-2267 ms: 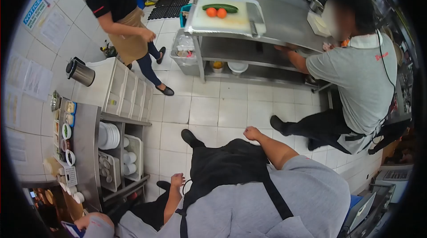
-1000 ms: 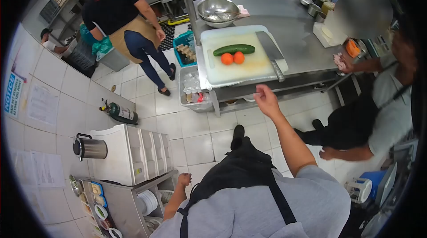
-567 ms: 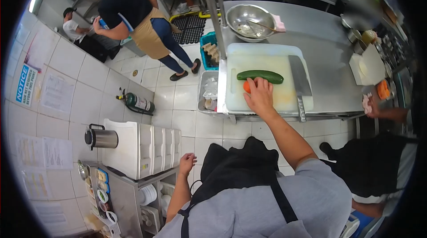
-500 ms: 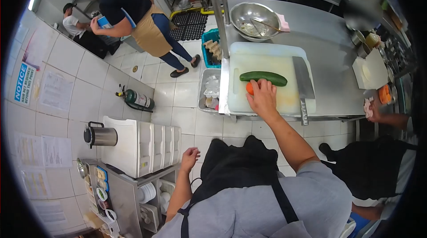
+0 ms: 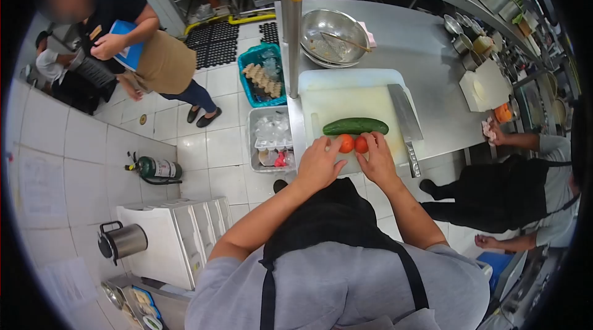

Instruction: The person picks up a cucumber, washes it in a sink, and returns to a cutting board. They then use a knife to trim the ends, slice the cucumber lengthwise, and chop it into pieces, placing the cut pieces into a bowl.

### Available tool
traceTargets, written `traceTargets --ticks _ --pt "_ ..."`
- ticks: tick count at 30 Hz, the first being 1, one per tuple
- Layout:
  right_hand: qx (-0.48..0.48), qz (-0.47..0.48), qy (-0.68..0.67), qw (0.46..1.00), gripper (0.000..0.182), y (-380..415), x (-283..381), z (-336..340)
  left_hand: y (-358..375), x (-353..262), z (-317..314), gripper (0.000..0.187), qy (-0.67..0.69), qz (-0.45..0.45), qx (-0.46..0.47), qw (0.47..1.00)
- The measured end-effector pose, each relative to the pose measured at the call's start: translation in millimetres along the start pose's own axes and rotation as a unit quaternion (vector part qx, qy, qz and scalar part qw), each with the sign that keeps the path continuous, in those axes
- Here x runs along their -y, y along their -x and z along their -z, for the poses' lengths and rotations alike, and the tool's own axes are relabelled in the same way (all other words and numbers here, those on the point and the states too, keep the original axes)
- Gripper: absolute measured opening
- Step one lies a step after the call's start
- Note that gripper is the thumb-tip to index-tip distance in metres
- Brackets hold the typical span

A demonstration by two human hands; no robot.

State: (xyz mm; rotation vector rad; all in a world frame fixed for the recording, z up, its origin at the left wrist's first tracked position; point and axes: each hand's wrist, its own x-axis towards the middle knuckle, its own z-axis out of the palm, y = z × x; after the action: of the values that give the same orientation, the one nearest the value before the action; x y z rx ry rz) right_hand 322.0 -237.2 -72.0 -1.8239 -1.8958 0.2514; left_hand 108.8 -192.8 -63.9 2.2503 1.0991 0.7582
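Observation:
Two red tomatoes sit side by side near the front edge of a white cutting board. My left hand has its fingertips round the left tomato. Curled against the right tomato are the fingers of my right hand, partly covering it. A dark green cucumber lies crosswise just beyond the tomatoes. On the board's right side rests a large knife, its handle pointing toward me.
Metal bowls stand behind the board, beside a shelf post. A white box is on the counter at right, near a co-worker. Bins sit on the floor at left. Another person stands farther left.
My left hand has come up from my side to the board. Two tomatoes now show, where one was partly visible under my right hand. The person at left has turned toward me.

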Motion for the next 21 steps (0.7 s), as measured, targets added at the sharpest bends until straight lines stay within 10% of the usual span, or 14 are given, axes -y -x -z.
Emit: traceTargets --ticks 9,13,15,21 --pt "0.097 -0.101 -0.175 0.975 0.054 -6.9 -19.7 26.3 -27.4 20.2 -43.3 0.043 -0.050 -0.101 0.033 0.993" --pt "0.017 -0.076 -0.197 0.977 0.055 -67.8 -35.7 58.4 -39.0 18.4 -18.5 0.040 0.159 0.010 0.106 0.982" --pt "-0.009 -0.053 -0.152 0.987 0.055 -102.4 -52.5 54.6 -48.6 31.8 -21.9 0.046 0.516 0.108 0.037 0.849" --pt "0.014 0.018 -0.120 0.992 0.050 -186.2 -92.2 -7.5 -102.3 68.8 -2.6 0.047 0.469 0.166 -0.044 0.866"
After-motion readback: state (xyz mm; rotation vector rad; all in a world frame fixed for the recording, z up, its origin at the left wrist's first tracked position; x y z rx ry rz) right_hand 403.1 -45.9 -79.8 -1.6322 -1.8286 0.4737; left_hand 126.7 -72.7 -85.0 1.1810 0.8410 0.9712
